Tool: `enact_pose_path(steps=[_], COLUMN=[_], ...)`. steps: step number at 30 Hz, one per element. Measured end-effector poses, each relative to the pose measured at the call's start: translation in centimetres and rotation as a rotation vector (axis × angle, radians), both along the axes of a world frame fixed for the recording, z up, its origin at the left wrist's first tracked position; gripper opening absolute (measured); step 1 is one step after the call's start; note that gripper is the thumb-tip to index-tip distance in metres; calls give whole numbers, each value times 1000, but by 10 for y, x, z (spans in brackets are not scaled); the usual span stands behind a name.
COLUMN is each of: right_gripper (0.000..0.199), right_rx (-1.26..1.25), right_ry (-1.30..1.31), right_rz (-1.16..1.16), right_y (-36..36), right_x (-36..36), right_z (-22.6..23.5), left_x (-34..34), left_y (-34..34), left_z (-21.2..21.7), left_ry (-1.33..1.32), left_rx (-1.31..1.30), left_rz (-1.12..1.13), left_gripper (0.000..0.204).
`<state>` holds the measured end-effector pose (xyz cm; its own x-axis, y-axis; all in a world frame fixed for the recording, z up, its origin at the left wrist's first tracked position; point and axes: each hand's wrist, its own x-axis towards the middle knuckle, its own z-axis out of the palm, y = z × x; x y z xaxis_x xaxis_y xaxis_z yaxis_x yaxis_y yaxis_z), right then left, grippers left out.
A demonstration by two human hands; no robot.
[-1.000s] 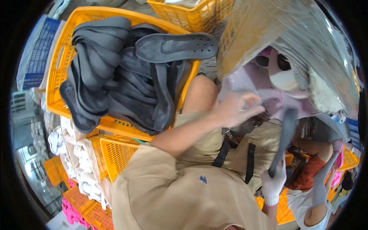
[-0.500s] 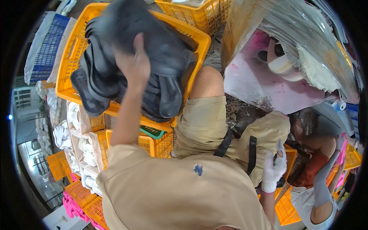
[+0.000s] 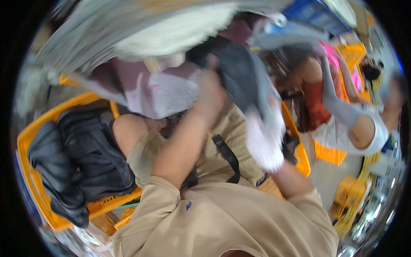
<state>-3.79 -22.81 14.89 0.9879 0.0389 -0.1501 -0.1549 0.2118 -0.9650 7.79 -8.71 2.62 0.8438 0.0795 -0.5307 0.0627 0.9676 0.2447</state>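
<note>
A dark grey foam clog [image 3: 239,70], smeared by motion, is held between my two hands in front of my lap. My bare left hand [image 3: 210,92] grips its near left side, thumb raised along it. In a white knitted glove, my right hand [image 3: 264,143] has hold of its lower right end. To my left stands an orange crate [image 3: 105,207] heaped with similar dark clogs [image 3: 94,150]. Another orange crate [image 3: 299,147] is beside my right hand, with something dark in it.
Ahead is a padded, stained surface [image 3: 158,92] with a shaggy white pad [image 3: 175,30] and grey sheeting above it. At the right a co-worker in a white top [image 3: 342,135] sits close by. Orange crates [image 3: 349,190] stand behind that person.
My view has swung right. My left hand has come from the crate of clogs to my lap with a clog, and my gloved right hand has risen and taken hold of it.
</note>
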Motion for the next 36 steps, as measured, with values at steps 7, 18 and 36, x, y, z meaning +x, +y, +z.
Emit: enact_pose_path(steps=[7, 18, 36], right_gripper=[36, 88, 83], right_rx=[-682, -858, -1075], right_ry=[-266, -481, -651], right_rz=[135, 168, 473], right_y=[63, 29, 39], right_x=[167, 67, 60], right_z=[-71, 3, 13], left_x=[-20, 27, 21], left_y=[167, 3, 31], left_z=[-22, -82, -45], left_ry=[174, -136, 224], left_rx=[1982, 556, 1113], left_rz=[-645, 152, -193], left_gripper=[64, 44, 63])
